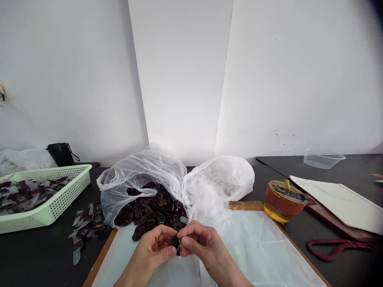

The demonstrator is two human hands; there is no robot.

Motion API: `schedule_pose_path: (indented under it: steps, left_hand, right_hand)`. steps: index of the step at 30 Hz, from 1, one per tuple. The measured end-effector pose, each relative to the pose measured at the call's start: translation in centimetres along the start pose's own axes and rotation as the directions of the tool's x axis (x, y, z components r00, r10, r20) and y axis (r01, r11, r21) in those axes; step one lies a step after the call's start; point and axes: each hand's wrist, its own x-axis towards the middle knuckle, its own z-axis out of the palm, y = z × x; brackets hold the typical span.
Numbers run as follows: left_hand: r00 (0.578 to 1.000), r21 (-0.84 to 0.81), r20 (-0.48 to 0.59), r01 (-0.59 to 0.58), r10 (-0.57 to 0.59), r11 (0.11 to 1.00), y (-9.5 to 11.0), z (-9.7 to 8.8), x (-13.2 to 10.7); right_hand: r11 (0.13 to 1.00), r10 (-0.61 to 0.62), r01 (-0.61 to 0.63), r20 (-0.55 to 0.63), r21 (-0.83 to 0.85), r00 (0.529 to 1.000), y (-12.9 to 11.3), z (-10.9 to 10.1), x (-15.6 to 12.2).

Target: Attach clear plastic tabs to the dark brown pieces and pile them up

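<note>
Over the covered board, my left hand (154, 248) pinches a small dark brown plastic piece (176, 242) between thumb and fingers. My right hand (205, 244) meets it fingertip to fingertip, closed on a small clear plastic strip (181, 245) at the dark piece's edge. The fingers hide most of both parts, so I cannot tell how they are joined. Just beyond my hands, a heap of similar dark pieces (161, 205) spills from a clear plastic bag (119, 175). A clear dotted strip (184, 219) shows just above my right fingers.
A green basket (66, 195) of dark-and-clear pieces stands left, with a loose pile (86, 223) beside it. A bag of clear parts (236, 175) sits beyond my right hand. Rightward are a tape roll (284, 201), scissors (332, 247), a notebook (344, 199) and a clear tub (323, 159).
</note>
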Motion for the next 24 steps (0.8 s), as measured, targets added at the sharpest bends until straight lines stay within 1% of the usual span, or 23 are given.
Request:
schedule_pose_path:
  steps: [4,9,15,17,20,24]
  left_hand:
    - [1.000,0.004,-0.002,0.000,0.000,1.000,0.4,0.1,0.0]
    - [0.999,-0.006,0.019,-0.025,0.026,1.000,0.3,0.4,-0.1]
    - [0.999,-0.004,0.014,-0.048,0.048,0.999,0.1,1.0,-0.3]
    - [0.999,0.005,-0.006,-0.049,0.049,0.999,0.2,1.2,-0.3]
    - [0.998,0.011,-0.024,-0.051,0.051,0.999,0.3,1.3,-0.3]
    - [0.999,-0.003,-0.020,-0.038,0.038,0.999,0.4,1.1,-0.3]
  right_hand:
    - [0.999,0.032,-0.033,-0.045,-0.015,0.998,0.2,0.0,0.1]
    - [0.997,0.007,-0.018,-0.149,-0.076,0.989,0.3,0.4,0.1]
    - [0.987,0.024,-0.050,-0.167,-0.151,0.986,0.3,0.5,-0.2]
    - [0.982,-0.001,-0.032,-0.176,-0.185,0.984,0.3,0.6,-0.3]
    - [0.963,-0.083,0.032,-0.182,-0.269,0.980,0.3,0.7,-0.5]
    - [0.882,-0.211,0.126,-0.140,-0.454,0.967,-0.1,0.8,-0.6]
